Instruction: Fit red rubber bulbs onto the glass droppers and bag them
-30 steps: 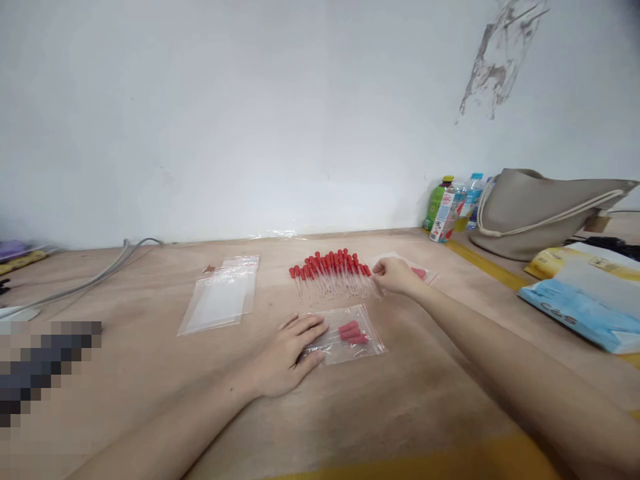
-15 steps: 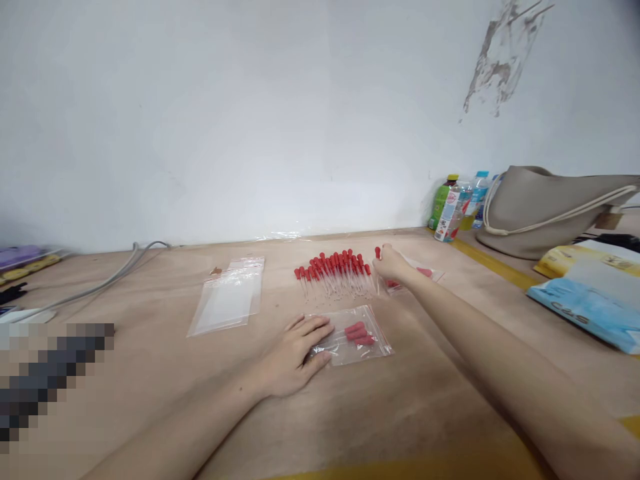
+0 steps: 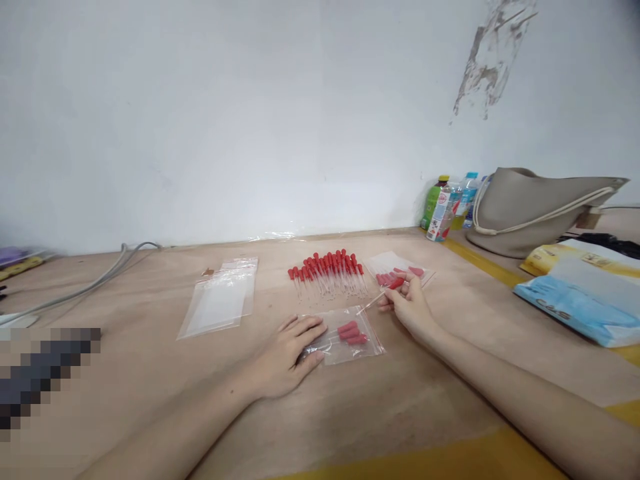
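My left hand [image 3: 293, 353] lies flat with fingers apart on the left end of a clear zip bag [image 3: 333, 353]. Inside that bag are a few droppers [image 3: 353, 332] with red rubber bulbs. Between the fingers of my right hand [image 3: 411, 308] is a single dropper [image 3: 395, 284], its red bulb up and its clear tube slanting down left toward the bag's opening side. Beyond the bag, a row of red-bulbed droppers [image 3: 327, 267] lies side by side on the table. Behind my right hand rest filled clear bags [image 3: 390, 260] with red bulbs showing through.
Flat, unfilled zip bags [image 3: 220, 300] lie to the left. A grey cable [image 3: 107, 270] runs along the far left. Several bottles [image 3: 440, 213], a grey-beige bag [image 3: 530, 213] and a blue and yellow tissue pack [image 3: 565, 307] stand or lie at the right, beside yellow tape [image 3: 467, 260].
My right hand has come back from the right end of the dropper row toward the near bag, carrying one dropper now tilted. My left hand stays on the bag. The view has shifted slightly.
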A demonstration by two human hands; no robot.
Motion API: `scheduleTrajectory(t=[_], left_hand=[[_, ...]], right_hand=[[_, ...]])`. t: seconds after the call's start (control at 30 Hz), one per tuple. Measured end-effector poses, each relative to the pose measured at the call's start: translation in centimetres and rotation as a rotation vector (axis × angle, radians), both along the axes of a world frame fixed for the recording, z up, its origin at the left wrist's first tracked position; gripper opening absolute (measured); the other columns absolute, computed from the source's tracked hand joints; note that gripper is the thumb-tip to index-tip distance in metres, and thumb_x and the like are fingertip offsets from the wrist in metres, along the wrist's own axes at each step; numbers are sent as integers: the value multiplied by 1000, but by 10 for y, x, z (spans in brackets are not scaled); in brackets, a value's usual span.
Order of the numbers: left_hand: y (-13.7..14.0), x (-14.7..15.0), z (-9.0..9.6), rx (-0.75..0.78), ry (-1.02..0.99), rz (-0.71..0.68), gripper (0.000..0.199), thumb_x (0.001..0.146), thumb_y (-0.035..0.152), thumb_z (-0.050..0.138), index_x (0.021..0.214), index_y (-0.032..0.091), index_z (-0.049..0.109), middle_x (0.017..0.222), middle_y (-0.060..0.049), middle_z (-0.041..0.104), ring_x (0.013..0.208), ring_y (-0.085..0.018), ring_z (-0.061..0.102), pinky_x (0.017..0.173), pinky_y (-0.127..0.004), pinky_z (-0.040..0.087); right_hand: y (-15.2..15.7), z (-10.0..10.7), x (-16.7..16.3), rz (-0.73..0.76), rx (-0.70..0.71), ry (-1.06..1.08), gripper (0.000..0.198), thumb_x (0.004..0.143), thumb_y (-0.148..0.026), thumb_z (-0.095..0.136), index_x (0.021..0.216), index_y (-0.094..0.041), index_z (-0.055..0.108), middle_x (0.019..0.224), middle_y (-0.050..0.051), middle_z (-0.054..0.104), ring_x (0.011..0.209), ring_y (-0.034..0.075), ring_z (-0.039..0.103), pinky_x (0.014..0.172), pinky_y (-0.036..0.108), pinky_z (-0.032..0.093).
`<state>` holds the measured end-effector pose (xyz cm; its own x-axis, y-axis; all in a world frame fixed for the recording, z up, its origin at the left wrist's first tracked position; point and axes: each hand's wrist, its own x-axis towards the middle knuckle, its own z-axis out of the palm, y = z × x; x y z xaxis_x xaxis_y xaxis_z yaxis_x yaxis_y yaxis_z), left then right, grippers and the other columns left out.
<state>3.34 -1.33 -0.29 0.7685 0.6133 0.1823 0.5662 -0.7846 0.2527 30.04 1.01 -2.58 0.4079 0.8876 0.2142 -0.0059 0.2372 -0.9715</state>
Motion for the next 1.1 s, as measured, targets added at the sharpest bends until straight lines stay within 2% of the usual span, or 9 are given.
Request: scheduleTrajectory(t=[0.13,0.27,0.4,0.57,0.67,0.83,0.9,1.0,1.1], left_hand=[[0,0,1,-5,15,3,44,89,40,34,130,25,35,134,-5,38,124,-19,31,105,-44,20],[0,0,1,-15,18,9,44,88,40,34,129,25,35,134,-5,38,125,-19,30,105,-44,19],[0,0,-1,-14,-20,1,46,88,38,35,131,23,31,134,-6,38,124,-19,31,105,-44,20],[-2,1,0,-24,-82,-1,54,87,35,38,135,21,19,132,-9,39,120,-20,36,104,-44,22],[-3,1,1,-26,-79,1,53,87,35,38,135,21,19,131,-9,40,120,-20,36,104,-44,22],[-3,1,1,-22,-77,-3,52,87,35,37,134,20,21,132,-9,38,121,-20,34,104,-43,23],[-2,1,1,-23,-79,-2,52,87,35,37,134,20,21,132,-9,39,121,-20,35,105,-43,22],[-2,1,1,-23,-78,2,52,87,35,38,134,21,21,132,-8,39,121,-20,35,104,-43,23],[-3,1,1,-25,-71,8,52,87,35,38,134,21,21,132,-8,39,121,-20,34,104,-43,24]], right_hand=[[-3,9,6,-63,52,2,45,62,-22,55,100,-23,31,64,-8,46,48,11,53,45,25,48],[-7,10,8,-68,38,12,44,61,-22,56,99,-23,34,64,-8,46,47,10,52,44,24,47],[-10,3,-6,30,-3,85,44,60,-26,62,94,-23,35,65,-8,49,49,10,55,48,26,50],[-16,1,-23,216,-112,204,30,69,-27,54,91,-23,34,66,-6,53,54,11,59,56,29,51],[-18,2,-24,275,-148,147,23,71,-25,50,88,-22,36,64,-5,53,53,10,57,54,26,50],[-20,3,-23,243,-152,93,24,71,-27,51,89,-22,35,64,-5,54,52,10,56,52,24,48],[-23,4,-24,254,-170,55,27,71,-32,53,88,-22,34,64,-6,55,45,9,54,43,21,44],[-26,7,-25,373,-218,-55,30,69,-39,57,82,-21,37,57,-7,54,34,6,45,32,17,33],[-27,8,-26,474,-220,-135,31,64,-40,62,77,-19,43,52,-7,54,33,6,43,35,19,35]])
